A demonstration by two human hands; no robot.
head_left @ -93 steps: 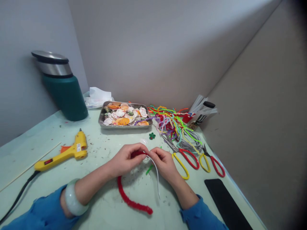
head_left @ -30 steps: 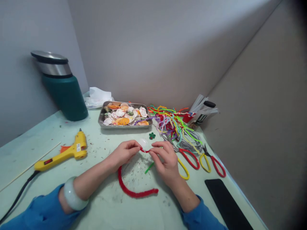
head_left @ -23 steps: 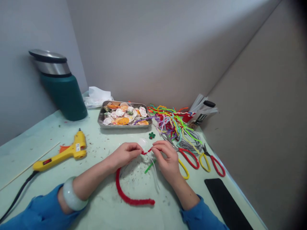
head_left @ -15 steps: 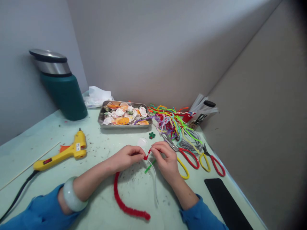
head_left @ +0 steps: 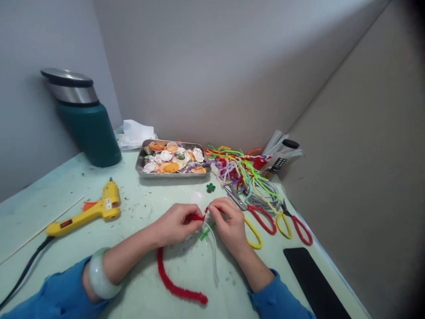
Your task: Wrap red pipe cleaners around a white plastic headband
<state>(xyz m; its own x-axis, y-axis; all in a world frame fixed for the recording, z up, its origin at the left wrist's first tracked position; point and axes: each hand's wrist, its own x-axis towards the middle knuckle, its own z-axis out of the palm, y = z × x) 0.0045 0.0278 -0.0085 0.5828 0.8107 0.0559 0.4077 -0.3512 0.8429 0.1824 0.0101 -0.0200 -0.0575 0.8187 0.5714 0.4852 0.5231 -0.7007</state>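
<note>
Between my two hands a red pipe cleaner is pinched near one end. Its fuzzy length curves out below my left hand and lies on the table. My left hand is closed on the red strand, with a bit of it showing between thumb and fingers. The thin red tip sits between the thumb and forefinger of my right hand. A thin pale wire hangs down from the pinch point to the table. Partly behind the fingers lies a short green pipe cleaner piece.
A yellow glue gun lies left, near a teal bottle. A metal tray of shells stands behind my hands. Tangled pipe cleaners, red-handled scissors, a small green flower and a black flat object are around.
My left hand has turned and its fingers have shifted slightly, showing more of the red strand between them. My right hand stays nearly in place.
</note>
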